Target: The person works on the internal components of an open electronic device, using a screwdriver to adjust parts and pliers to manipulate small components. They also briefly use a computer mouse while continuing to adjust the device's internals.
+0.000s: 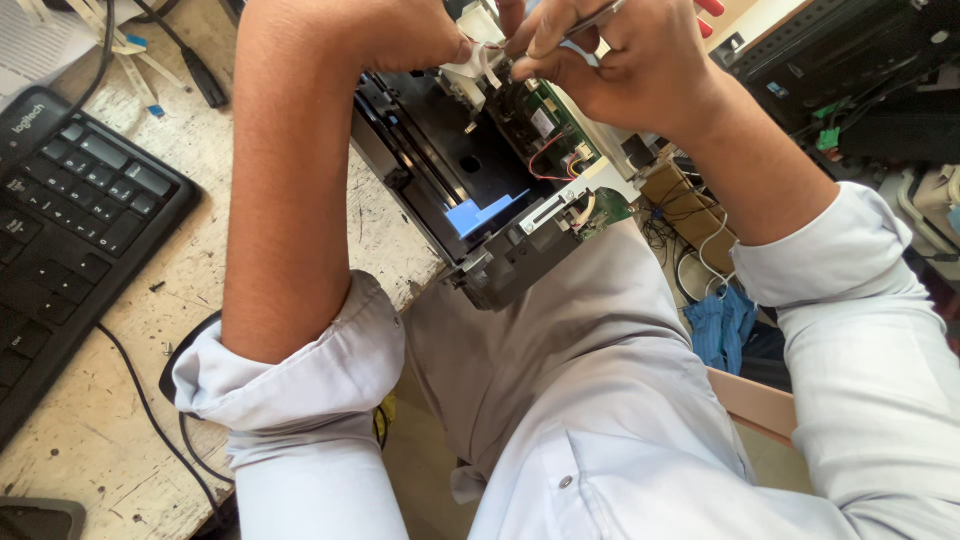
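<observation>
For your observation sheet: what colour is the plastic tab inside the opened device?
Blue tab, clearest in the head view.

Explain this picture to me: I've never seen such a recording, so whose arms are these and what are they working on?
One camera, worn on the person's head, looks down at their own two bare hands. An opened black device with a green circuit board rests on the edge of a worn table and on the person's lap. The left hand pinches a white flat cable. The right hand holds a thin metal tool at the same spot. A black keyboard lies on the table.
</observation>
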